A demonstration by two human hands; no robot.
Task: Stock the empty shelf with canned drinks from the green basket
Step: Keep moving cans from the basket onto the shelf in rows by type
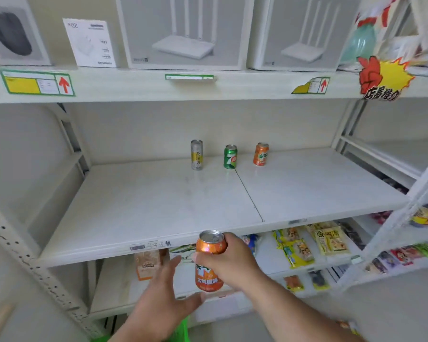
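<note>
Right hand (pixel 229 261) gripped an orange can (pixel 209 261), fingers and thumb curled round its upper body, top end up with the pull tab showing. Can was held upright in front of the shelf edge, below the level of the empty shelf (pixel 139 206), not resting on anything. Left hand (pixel 163 292) was open, fingers straight and spread, palm turned toward the can; its thumb sat just under or beside the can's base, contact unclear.

On the shelf, three cans stood upright in a row near the back wall, apart from each other: a tall slim silver can (pixel 197 155) at left, a green can (pixel 230 156) in the middle on the seam between the two shelf panels, a shorter orange can at the back (pixel 260 154) at right. Rest of the shelf surface was bare white.

Green basket (pixel 182 329) was only a sliver at the bottom edge, mostly hidden behind the left forearm; contents not visible.

Upper shelf held router boxes (pixel 183 33) and a box with a mouse picture (pixel 13 33), with price labels (pixel 37 82) on its front edge. Lower shelf had yellow snack packets (pixel 307 243) lying at right and an orange-and-white packet (pixel 146 266) at left.
</note>
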